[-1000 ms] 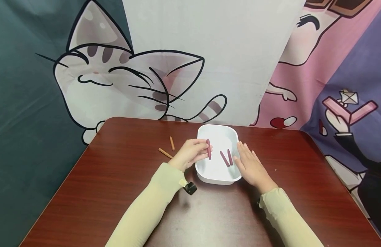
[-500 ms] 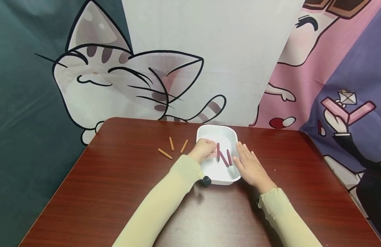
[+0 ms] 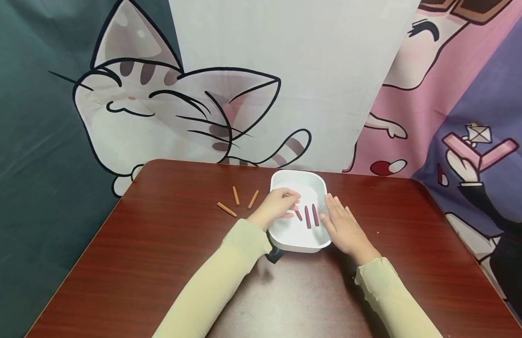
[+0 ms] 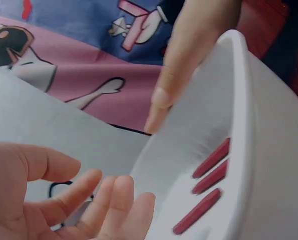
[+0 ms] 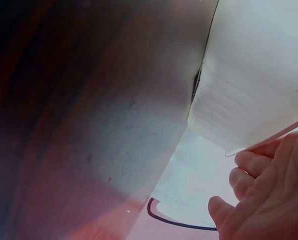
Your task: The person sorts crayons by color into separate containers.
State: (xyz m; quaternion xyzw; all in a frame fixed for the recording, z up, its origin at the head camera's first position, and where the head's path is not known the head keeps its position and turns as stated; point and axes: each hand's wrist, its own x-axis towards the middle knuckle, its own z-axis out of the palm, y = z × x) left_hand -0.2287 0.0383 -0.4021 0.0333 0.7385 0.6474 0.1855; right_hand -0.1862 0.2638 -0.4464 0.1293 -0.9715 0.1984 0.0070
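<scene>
My left hand [image 3: 276, 204] hovers over the left side of a white plastic tub [image 3: 296, 240], its fingers spread loosely with nothing between them, as the left wrist view shows. Three dark red crayon-like sticks [image 3: 307, 218] lie side by side in the tub; the leftmost is partly hidden behind my fingers in the head view. Seen from the left wrist, the red sticks [image 4: 197, 211] rest on the tub floor near its wall. My right hand [image 3: 345, 227] lies with straight fingers along the tub's right rim.
Three orange-brown sticks [image 3: 227, 209] lie apart on the reddish-brown wooden table [image 3: 180, 244], left of the tub. A cloth backdrop [image 3: 328, 94] with cartoon drawings hangs behind the table's far edge.
My left hand carried a dark red stick from the tub's left rim inward and let it go beside the other two. It has since drawn slightly back. My right hand stayed in place.
</scene>
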